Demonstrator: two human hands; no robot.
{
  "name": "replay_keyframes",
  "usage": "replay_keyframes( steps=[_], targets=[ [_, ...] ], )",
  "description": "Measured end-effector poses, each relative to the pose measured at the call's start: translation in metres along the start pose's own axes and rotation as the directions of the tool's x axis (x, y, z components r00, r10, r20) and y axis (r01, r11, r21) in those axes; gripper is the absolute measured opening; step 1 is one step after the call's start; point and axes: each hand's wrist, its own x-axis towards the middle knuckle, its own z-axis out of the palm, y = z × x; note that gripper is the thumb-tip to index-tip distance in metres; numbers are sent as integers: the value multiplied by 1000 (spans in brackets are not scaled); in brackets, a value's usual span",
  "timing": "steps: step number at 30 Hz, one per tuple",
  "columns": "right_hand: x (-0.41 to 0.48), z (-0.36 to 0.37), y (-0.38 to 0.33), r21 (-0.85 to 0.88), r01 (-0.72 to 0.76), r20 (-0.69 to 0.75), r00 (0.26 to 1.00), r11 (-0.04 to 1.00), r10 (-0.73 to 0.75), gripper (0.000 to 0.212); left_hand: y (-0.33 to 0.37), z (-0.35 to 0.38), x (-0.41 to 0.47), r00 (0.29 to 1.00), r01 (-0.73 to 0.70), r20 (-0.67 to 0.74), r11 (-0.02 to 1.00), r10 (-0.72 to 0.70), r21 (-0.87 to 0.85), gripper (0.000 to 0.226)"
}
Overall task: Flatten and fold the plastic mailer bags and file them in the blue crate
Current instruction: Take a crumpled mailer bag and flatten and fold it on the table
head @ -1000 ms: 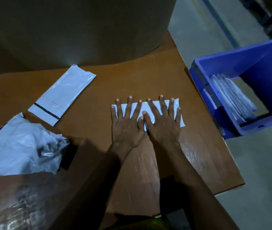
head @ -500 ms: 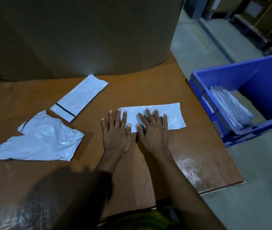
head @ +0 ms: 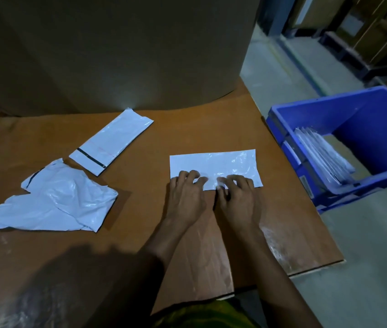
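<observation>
A white folded mailer bag (head: 220, 162) lies flat on the brown table (head: 199, 129), right of centre. My left hand (head: 186, 197) and my right hand (head: 237, 200) sit side by side at its near edge, fingers curled onto that edge and slightly blurred. To the right, beyond the table's side, stands the blue crate (head: 282, 136) with several folded white bags (head: 322, 157) filed upright in it.
A flattened mailer with a black strip (head: 112, 140) lies at the back left. A crumpled mailer (head: 55, 202) lies left of my hands. A large brown cardboard roll (head: 116, 55) blocks the back. The table's right edge drops to a grey floor.
Both hands slid back from lying flat across the bag to its near edge, and the fingers went from spread straight to curled. The view has tilted up and back.
</observation>
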Motion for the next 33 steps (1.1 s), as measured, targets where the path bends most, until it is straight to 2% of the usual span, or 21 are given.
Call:
replay_keyframes(
  steps=[3, 6, 10, 14, 16, 18, 20, 22, 26, 33],
  targets=[
    [-7, -1, 2, 13, -23, 74, 997, 1000, 22, 24, 3, 1, 0, 1000, 21, 5, 999, -22, 40, 37],
    [14, -13, 5, -9, 7, 142, 990, 1000, -5, 18, 4, -13, 16, 996, 29, 84, 999, -32, 38, 35],
    [43, -14, 24, 17, 63, 79, 995, 998, -65, 16, 17, -22, 42, 993, 30, 114, 999, -26, -40, 37],
    [33, 0, 32, 117, -6, 87, 996, 993, -4, 21, 21, -12, 50, 982, -15, 191, 997, 0, 76, 38],
    [43, -2, 33, 86, 6, 100, 995, 996, -14, 23, 16, -12, 56, 984, -43, 178, 996, 28, 79, 38],
    [56, -2, 34, 18, 50, 143, 988, 999, -52, 33, 13, -7, 60, 989, -74, 131, 995, 64, 69, 45],
    [61, 2, 33, -36, 78, 277, 959, 996, -65, 50, 11, 6, 60, 992, -92, 95, 994, 85, 64, 60],
    [56, 7, 36, -62, 60, 392, 920, 996, -31, 61, 8, 24, 57, 991, -92, 105, 991, 82, 99, 65],
    [45, 16, 45, -144, 81, 395, 918, 986, -18, 65, 1, 46, 50, 994, -59, 97, 985, 44, 163, 63],
    [56, 21, 45, -137, 43, 446, 895, 990, 23, 68, -1, 51, 60, 991, -54, 130, 990, 36, 131, 63]
  ],
)
